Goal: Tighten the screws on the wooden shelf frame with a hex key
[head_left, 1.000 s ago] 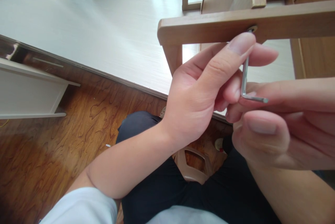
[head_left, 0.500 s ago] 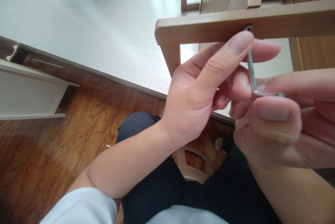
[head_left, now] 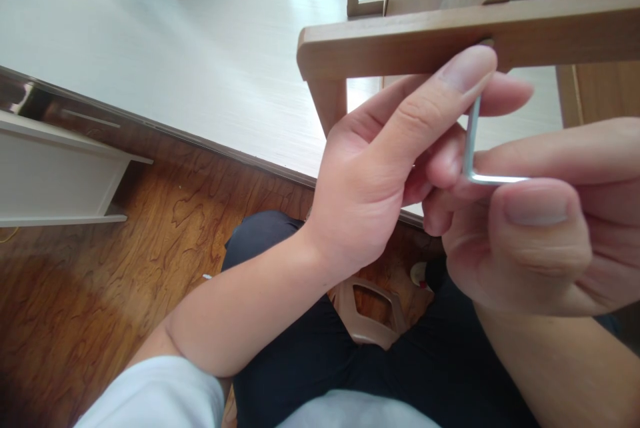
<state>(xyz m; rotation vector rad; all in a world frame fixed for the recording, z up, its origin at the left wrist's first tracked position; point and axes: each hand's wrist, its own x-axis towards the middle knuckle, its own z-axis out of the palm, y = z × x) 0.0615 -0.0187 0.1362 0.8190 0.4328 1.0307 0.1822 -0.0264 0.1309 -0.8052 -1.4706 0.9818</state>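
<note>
Since a moment ago the hex key [head_left: 473, 148] has swung so its short arm points right again, and the wooden rail [head_left: 400, 48] sits a touch higher in view. Its long arm stands upright into the rail's underside, steadied by the left hand [head_left: 380, 175], fingers curled around the shaft, while the right hand [head_left: 540, 228] pinches the short arm between thumb and forefinger. No writing or brand shows on anything.
</note>
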